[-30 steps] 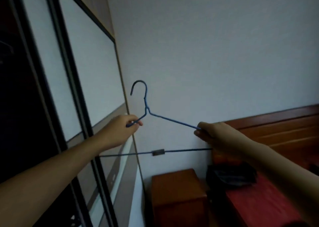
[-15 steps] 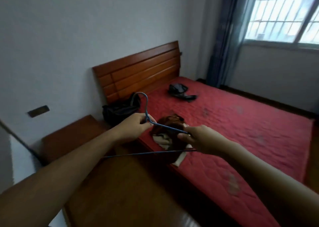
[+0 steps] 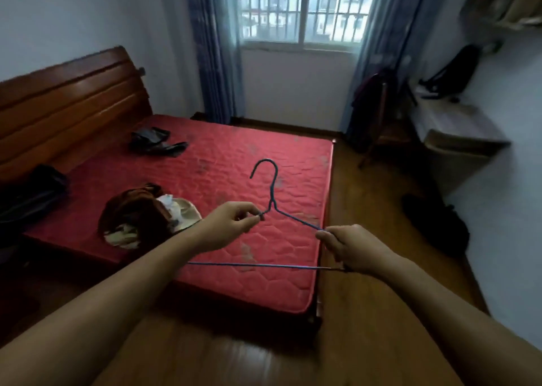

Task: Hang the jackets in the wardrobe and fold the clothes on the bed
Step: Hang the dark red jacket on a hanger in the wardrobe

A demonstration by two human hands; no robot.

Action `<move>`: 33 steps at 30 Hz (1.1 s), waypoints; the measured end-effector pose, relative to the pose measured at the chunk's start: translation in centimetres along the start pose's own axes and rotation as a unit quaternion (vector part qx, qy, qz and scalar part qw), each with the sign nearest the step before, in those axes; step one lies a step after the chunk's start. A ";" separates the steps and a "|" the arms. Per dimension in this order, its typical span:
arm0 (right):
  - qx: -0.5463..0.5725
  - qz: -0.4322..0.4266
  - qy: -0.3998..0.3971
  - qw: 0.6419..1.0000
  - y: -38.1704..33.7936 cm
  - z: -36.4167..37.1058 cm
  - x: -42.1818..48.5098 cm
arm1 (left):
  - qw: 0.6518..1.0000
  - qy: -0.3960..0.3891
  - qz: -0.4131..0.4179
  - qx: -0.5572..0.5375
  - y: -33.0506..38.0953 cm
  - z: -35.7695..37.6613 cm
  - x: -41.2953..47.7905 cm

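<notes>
A blue wire hanger (image 3: 264,265) is held up in the air between both hands, in front of the person and above the near part of the bed (image 3: 264,139). Its hook points up. The left hand (image 3: 227,224) pinches the left shoulder wire close to the neck, thumb and fingertips closed on it. The right hand (image 3: 349,246) grips the right end, where the shoulder wire meets the bottom bar, with the fingers curled round it. The bottom bar runs level from the right hand toward the left forearm, which hides the hanger's left corner. Nothing hangs on the hanger.

The bed has a red quilted mattress and a wooden headboard (image 3: 70,101) at the left. On the mattress, left of the left hand and well apart from the hanger, lies a crumpled brown garment (image 3: 132,212) with a pale piece (image 3: 179,212) against it. Farther off, near the headboard, lies a black garment (image 3: 155,142). A black bag (image 3: 32,192) sits at the left edge of the view, beside the headboard.

Beyond the bed is a barred window (image 3: 302,7) with blue curtains (image 3: 217,48) at both sides. At the right stand a chair (image 3: 378,107) draped with dark clothes and a desk (image 3: 457,124) carrying a black backpack (image 3: 457,65). A dark bag (image 3: 434,224) lies on the wooden floor (image 3: 366,312) by the right wall.
</notes>
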State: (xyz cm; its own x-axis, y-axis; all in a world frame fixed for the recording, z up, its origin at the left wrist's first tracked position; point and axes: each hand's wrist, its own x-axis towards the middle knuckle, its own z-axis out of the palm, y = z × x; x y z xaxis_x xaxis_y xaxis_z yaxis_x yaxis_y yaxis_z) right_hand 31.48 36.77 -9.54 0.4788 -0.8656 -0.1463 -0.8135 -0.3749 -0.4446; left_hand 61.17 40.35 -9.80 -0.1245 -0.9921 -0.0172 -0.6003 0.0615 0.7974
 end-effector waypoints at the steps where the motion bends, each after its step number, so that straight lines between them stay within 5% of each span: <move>1: 0.007 0.019 0.004 1.000 2.5 -0.8 -1.4 | 1.000 -0.015 0.012 -0.008 1.3 2.3 1.4; 15: 0.023 0.174 0.055 0.983 27.7 -8.9 -7.4 | 0.982 -0.151 0.105 -0.032 14.1 24.2 21.1; 33: 0.019 0.212 0.035 0.976 54.4 -24.1 16.6 | 0.986 -0.152 0.050 -0.052 19.9 34.1 57.3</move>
State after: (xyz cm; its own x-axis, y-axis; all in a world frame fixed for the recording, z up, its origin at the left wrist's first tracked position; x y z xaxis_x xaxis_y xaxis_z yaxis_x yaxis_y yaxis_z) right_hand -12.80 -5.95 -14.88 0.0764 -0.9615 -0.2639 -0.9202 0.0338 -0.3899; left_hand 15.14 -11.55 -15.53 -0.4203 -0.9016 -0.1025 -0.4912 0.1311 0.8611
